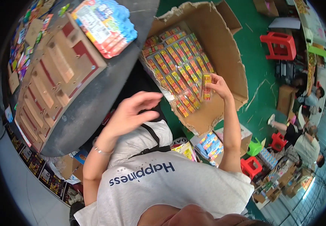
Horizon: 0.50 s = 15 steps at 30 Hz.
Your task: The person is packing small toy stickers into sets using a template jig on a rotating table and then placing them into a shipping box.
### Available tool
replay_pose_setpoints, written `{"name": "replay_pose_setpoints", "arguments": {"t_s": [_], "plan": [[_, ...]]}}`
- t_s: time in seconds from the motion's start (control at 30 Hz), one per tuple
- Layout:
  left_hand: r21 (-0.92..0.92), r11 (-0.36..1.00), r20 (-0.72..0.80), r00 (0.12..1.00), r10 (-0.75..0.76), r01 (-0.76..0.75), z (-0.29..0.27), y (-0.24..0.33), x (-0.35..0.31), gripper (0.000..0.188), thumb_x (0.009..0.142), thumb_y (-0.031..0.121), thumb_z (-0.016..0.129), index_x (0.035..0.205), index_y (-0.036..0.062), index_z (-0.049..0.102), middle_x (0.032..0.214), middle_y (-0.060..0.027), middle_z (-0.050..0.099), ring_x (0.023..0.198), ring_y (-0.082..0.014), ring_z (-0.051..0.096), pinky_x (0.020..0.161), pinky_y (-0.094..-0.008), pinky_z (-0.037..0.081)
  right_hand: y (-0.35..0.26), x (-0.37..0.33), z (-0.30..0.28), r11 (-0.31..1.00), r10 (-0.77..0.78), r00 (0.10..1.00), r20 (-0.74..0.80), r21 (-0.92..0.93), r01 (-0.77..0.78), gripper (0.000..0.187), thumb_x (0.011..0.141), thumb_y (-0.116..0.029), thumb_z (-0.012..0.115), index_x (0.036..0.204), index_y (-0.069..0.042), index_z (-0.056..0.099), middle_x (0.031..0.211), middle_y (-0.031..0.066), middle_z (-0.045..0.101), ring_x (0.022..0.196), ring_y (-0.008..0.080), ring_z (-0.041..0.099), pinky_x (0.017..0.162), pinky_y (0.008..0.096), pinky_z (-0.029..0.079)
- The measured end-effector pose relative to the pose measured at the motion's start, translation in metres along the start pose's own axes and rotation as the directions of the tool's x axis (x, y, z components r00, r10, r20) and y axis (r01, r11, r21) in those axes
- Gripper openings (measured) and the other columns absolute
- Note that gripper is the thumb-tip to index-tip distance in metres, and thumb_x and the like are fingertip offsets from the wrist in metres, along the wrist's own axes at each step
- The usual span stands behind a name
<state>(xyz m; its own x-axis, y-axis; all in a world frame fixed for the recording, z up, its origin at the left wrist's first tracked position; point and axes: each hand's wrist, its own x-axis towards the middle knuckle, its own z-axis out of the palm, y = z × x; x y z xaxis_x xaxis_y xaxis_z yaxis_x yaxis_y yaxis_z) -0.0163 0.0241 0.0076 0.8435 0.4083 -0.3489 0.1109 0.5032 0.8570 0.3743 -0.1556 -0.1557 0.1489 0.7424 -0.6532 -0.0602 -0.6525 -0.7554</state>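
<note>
In my right hand (220, 87) is a small narrow yellow-and-red packet (207, 87), pinched between thumb and fingers. It is held over the right side of a large torn-edged cardboard box (229, 60). Rows of similar yellow, red and green packets (178, 56) lie in the box. My left hand (134, 113) hovers above my lap, between the box and the dark table, with thumb and fingers apart and nothing in it.
On the dark round-edged table (83, 109) lies a brown board with long slots (57, 83), beside a stack of blue-and-red printed packs (106, 28). Colourful wrappers pile up at far left. Red stools (279, 46), cartons and other people occupy the green floor at right.
</note>
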Motion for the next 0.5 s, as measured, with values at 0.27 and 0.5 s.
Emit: {"name": "replay_pose_setpoints", "arguments": {"t_s": [0.27, 0.5], "plan": [[-0.344, 0.929, -0.005, 0.989, 0.147, -0.139, 0.014, 0.031, -0.009, 0.068, 0.085, 0.011, 0.075, 0.144, 0.0037, 0.040, 0.127, -0.0083, 0.058, 0.116, -0.0158, 0.058, 0.100, -0.0344, 0.049, -0.267, -0.063, 0.199, 0.922, -0.387, 0.860, 0.333, 0.139, 0.361, 0.058, 0.079, -0.005, 0.081, 0.131, 0.002, 0.056, 0.102, 0.0030, 0.068, 0.086, 0.0068, 0.065, 0.073, 0.0247, 0.055], [-0.139, 0.913, -0.524, 0.811, 0.260, -0.383, -0.059, 0.094, -0.107, 0.042, 0.088, 0.002, 0.072, 0.126, 0.0027, 0.054, 0.109, -0.0024, 0.067, 0.098, -0.0086, 0.064, 0.088, -0.0278, 0.054, -0.317, -0.046, 0.320, 0.799, -0.551, 0.754, 0.358, -0.033, 0.600, 0.012, 0.092, -0.005, 0.070, 0.086, -0.003, 0.060, 0.072, -0.0040, 0.061, 0.060, 0.0025, 0.056, 0.054, 0.0175, 0.044]]}}
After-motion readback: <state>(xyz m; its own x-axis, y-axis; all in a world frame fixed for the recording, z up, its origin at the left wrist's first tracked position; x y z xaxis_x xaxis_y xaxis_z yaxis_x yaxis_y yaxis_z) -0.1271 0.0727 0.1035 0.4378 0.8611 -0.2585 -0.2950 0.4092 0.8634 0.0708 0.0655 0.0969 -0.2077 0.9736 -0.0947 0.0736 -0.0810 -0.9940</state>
